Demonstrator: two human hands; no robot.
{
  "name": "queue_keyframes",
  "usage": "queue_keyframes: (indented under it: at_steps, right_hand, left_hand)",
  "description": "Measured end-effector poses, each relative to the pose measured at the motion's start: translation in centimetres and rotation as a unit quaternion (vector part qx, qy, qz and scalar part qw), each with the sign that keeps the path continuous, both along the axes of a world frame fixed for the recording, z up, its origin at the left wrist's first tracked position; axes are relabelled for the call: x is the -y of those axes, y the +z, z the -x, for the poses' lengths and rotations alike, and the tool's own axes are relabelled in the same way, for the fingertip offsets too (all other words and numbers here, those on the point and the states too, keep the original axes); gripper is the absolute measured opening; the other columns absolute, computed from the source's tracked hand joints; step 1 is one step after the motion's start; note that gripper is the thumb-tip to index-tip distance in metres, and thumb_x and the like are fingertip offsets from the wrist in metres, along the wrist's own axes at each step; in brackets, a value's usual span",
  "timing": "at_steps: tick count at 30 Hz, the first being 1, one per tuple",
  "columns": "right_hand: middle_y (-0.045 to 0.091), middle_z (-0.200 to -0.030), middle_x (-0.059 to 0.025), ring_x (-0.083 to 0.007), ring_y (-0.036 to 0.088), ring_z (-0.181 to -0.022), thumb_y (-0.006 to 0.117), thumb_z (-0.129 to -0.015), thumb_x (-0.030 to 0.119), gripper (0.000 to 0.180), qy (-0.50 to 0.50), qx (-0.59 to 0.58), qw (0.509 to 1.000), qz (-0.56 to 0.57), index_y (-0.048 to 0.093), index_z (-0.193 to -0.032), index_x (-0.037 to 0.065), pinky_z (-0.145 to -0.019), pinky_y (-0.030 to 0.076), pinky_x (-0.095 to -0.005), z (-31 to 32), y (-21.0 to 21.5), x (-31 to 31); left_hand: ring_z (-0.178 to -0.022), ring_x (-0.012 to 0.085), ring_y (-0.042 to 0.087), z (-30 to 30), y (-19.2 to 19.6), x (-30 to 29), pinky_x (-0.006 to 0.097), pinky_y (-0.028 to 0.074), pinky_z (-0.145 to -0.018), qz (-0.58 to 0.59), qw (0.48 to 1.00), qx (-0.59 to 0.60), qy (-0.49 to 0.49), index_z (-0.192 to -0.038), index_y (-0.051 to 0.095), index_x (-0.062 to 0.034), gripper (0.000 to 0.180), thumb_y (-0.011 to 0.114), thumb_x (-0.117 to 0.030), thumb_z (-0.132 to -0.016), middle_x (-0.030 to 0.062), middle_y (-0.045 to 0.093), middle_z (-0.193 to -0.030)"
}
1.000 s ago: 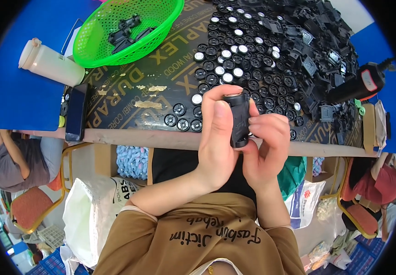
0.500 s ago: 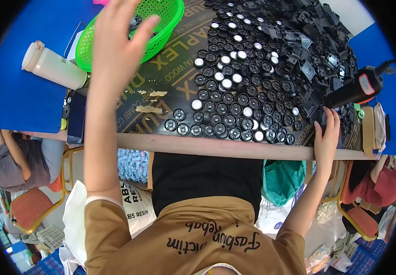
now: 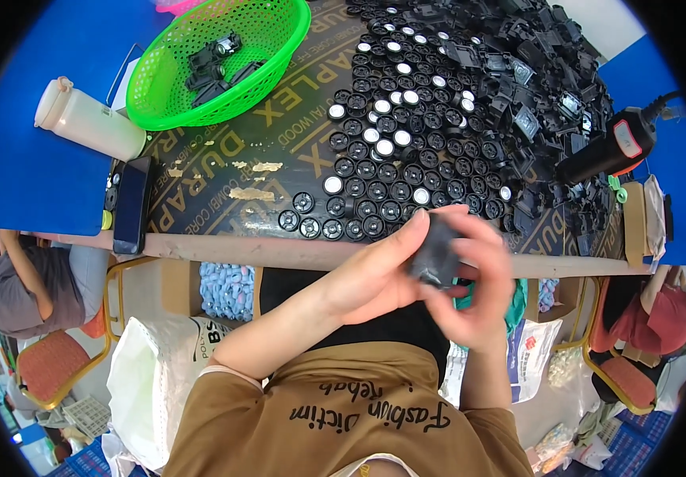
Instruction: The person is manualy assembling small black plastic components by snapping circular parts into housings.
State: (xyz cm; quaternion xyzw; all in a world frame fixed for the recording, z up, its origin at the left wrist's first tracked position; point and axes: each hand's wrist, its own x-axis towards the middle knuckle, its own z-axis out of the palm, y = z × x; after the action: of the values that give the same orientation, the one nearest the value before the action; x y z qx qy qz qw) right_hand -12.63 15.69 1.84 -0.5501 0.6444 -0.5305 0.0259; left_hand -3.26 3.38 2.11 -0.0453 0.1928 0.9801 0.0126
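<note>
Close to the table's front edge, my left hand [image 3: 379,274] and my right hand [image 3: 478,294] are together around a dark, blocky plastic part [image 3: 436,261]. Fingers of both hands close on it, and motion blur hides its detail. Just beyond them lie many black, round, wheel-like parts [image 3: 377,190], some with white round faces [image 3: 333,185]. A heap of black plastic housings [image 3: 526,123] fills the right rear. At the left rear, a green perforated basket [image 3: 275,67] contains several black plastic parts [image 3: 214,67].
A black corded power tool [image 3: 609,151] lies beside the heap at right. A phone [image 3: 131,205] and a whitish lidded bottle [image 3: 93,119] are at left. Torn tan scraps [image 3: 251,194] sit on the dark board. Other people [image 3: 29,274] sit off to both sides.
My left hand has come back from over the green basket to the table's front edge. My right hand has moved left from beside the power tool, and both now hold a black part.
</note>
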Motion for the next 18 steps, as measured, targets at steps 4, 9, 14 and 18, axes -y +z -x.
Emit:
queue_keyframes:
  at_steps: [4, 9, 14, 18]
  right_hand:
    - [0.056, -0.11, -0.0129, -0.0306, 0.051, -0.104, 0.062, -0.072, 0.008, 0.026, 0.005, -0.091, 0.994, -0.064, 0.06, -0.097, 0.004, -0.087, 0.04, -0.0405, 3.5, 1.3, 0.8]
    - [0.058, -0.098, -0.0101, -0.029, 0.054, -0.093, 0.053, -0.073, -0.005, 0.025, -0.094, -0.28, 0.935, -0.197, 0.06, -0.096, 0.003, -0.081, 0.044, -0.0367, 8.7, 1.0, 3.7]
    - [0.058, -0.099, -0.0111, -0.0296, 0.054, -0.092, 0.054, -0.074, -0.004, 0.027, -0.05, -0.252, 0.938, -0.234, 0.058, -0.1, 0.002, -0.081, 0.044, -0.0356, 9.4, 0.8, 4.3]
    - [0.059, -0.09, -0.0048, -0.0124, 0.056, -0.082, 0.048, -0.085, -0.002, 0.016, -0.051, 0.177, 0.978, -0.095, 0.057, -0.097, 0.001, -0.073, 0.045, -0.025, 6.3, 2.1, 3.6]
  left_hand:
    - [-0.098, 0.0263, 0.055, -1.6, -1.0, 1.3, 0.04, 0.045, -0.084, 0.064, 0.997, -0.011, 0.044, -0.138, 0.022, -0.0046, 0.058, 0.041, -0.036, -0.093, 0.018, 0.05, -0.112]
    - [-0.089, 0.0149, 0.051, -2.0, -0.9, 1.8, 0.025, 0.041, -0.075, 0.235, 0.963, 0.001, 0.132, -0.137, 0.025, -0.0026, 0.07, 0.057, -0.037, -0.086, 0.0134, 0.051, -0.108]
    - [-0.084, 0.0098, 0.047, -1.9, -1.0, 2.3, 0.023, 0.04, -0.073, 0.312, 0.94, 0.007, 0.139, -0.128, 0.039, -0.0004, 0.066, 0.064, -0.04, -0.08, 0.0055, 0.052, -0.096]
    - [-0.085, 0.0132, 0.051, -2.1, -0.4, 2.5, 0.024, 0.042, -0.077, 0.592, 0.771, -0.012, 0.232, -0.119, 0.049, -0.001, 0.058, 0.073, -0.026, -0.072, 0.0063, 0.051, -0.1]
